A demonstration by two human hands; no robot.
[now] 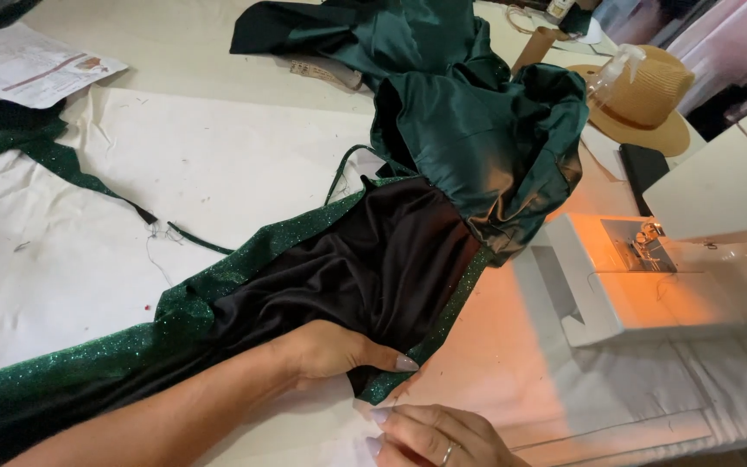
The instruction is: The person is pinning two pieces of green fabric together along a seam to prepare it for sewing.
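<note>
Desk (244,156): pale, covered with white cloth, lit orange at 4 o'clock.
Gown (477,138): dark green satin bunched at 12 o'clock; a glittery green edge runs down to 8 o'clock, with black lining (373,259) laid open at the centre.
Left hand (339,350): comes in from 8 o'clock, closed on a fold of the lining, thumb pressing the glittery edge.
Right hand (434,437): at 6 o'clock, flat on the desk just below the gown's edge, fingers loosely curled, holding nothing, ring on one finger.
Sewing machine (702,242): white, at 3 o'clock.
Straw hat (650,112): at 2 o'clock.
Papers (28,65): at 10 o'clock.
</note>
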